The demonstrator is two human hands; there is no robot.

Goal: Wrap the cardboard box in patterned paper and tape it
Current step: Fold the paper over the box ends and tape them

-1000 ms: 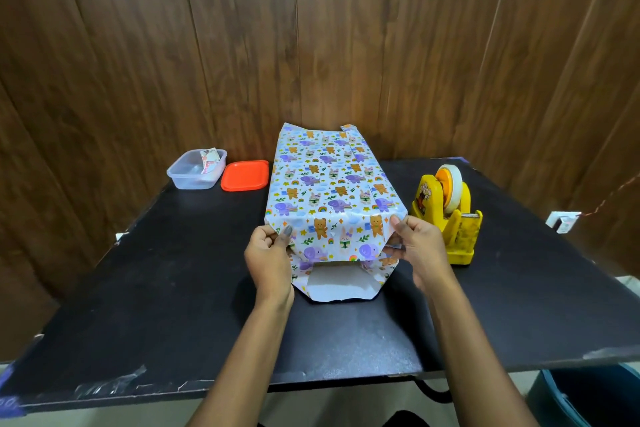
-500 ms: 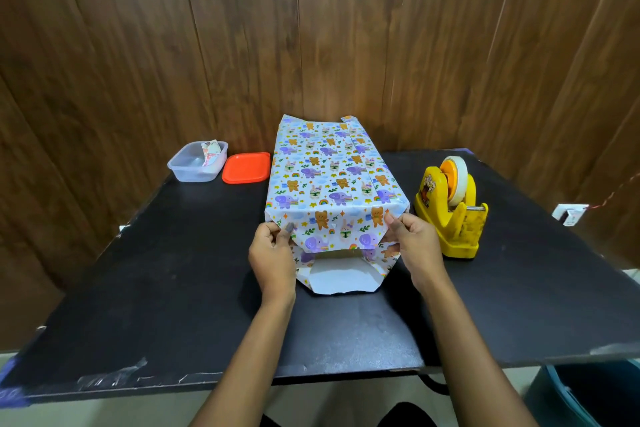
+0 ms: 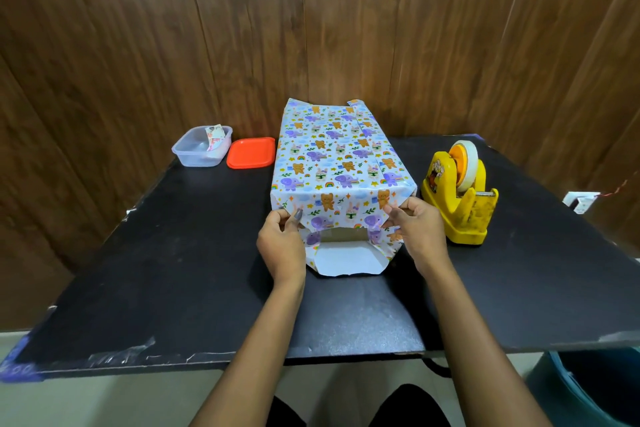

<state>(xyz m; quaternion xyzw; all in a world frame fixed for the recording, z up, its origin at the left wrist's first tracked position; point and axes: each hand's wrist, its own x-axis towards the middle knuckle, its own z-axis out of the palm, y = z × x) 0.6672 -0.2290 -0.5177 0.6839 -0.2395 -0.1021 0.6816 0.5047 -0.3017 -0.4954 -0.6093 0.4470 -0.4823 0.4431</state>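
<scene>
left hand pinches patterned paper | right hand pinches it | cardboard box end uncovered

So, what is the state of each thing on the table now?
cardboard box, mostly covered, near end partly bare.
patterned paper, wrapped over the box, near end not closed, white flap flat on the table.
left hand, pinches the paper's near left corner.
right hand, pinches the paper's near right corner.
tape dispenser, upright, roll loaded, untouched.
clear container, open, lid off.
orange lid, flat beside the container.
</scene>
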